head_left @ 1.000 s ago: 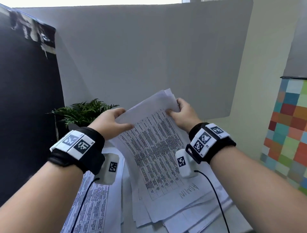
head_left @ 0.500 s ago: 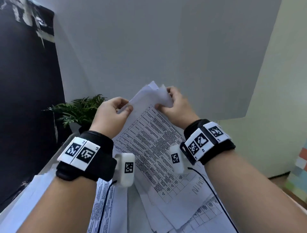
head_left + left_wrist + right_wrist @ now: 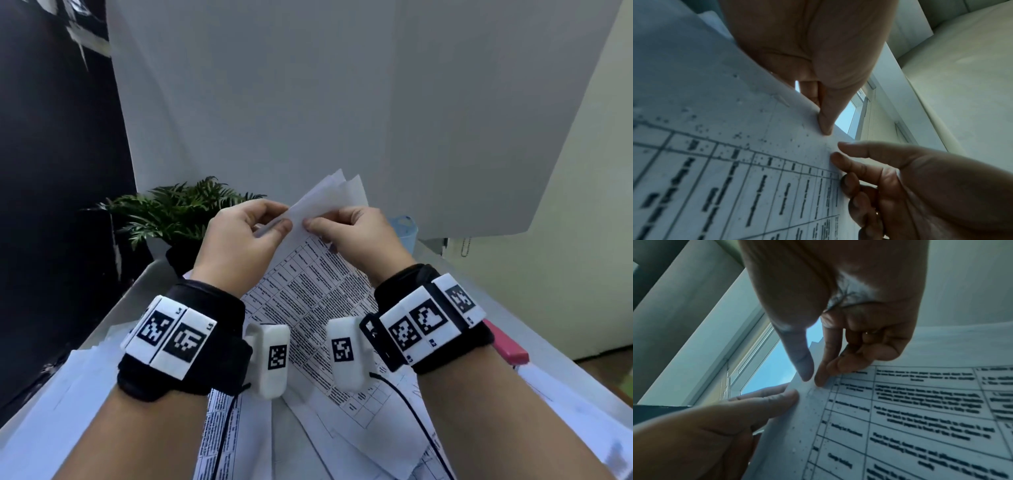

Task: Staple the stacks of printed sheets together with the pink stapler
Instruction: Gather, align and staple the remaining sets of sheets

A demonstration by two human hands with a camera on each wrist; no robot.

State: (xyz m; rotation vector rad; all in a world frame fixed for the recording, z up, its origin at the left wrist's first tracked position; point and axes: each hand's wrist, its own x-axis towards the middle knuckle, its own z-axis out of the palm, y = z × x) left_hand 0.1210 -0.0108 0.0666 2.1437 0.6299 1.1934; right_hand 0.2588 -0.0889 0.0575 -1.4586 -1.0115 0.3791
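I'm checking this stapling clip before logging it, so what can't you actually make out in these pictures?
- Pink stapler: head view, mostly hidden behind the right wrist band; absent from both wrist views.
- Printed sheets: table text too small in the head view, blurred in the wrist views.
- Sheet count in the stack pinched by the left hand and right hand: corners overlap.
- Light blue object: head view, cut off by the right hand.

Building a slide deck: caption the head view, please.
Left hand and right hand pinch the raised corner of a white printed-sheet stack.
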